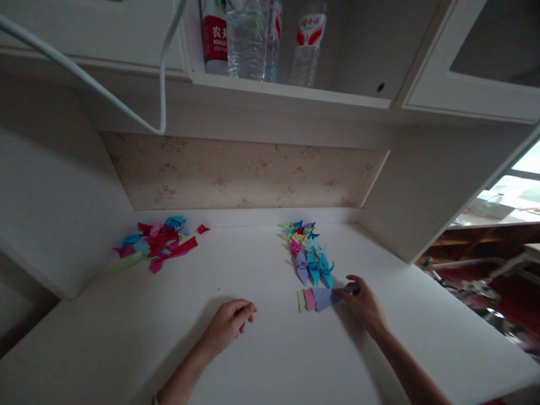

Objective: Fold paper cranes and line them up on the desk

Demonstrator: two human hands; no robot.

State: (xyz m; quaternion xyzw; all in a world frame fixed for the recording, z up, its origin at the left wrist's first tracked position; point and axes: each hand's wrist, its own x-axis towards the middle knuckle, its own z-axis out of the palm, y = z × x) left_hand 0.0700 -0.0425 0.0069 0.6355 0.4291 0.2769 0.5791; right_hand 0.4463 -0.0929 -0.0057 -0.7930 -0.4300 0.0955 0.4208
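Observation:
My right hand (363, 306) pinches a small purple folded paper (350, 288) just above the white desktop. Beside it lies a row of flat folded papers: a purple piece (324, 298), a pink piece (309, 300) and a green piece (301, 301). Behind this row stand several origami cranes (313, 265) in blue, purple, pink and yellow-green. Resting over the desk to the left, my left hand (234, 323) has its fingers curled together, with nothing visible in them.
A heap of coloured folded papers (160, 243) lies at the back left, with one red piece (203, 229) apart from it. Overhead, a cabinet shelf (295, 95) holds several plastic bottles (247, 42). A white bent tube (122, 109) hangs at upper left. Side panels enclose the desk.

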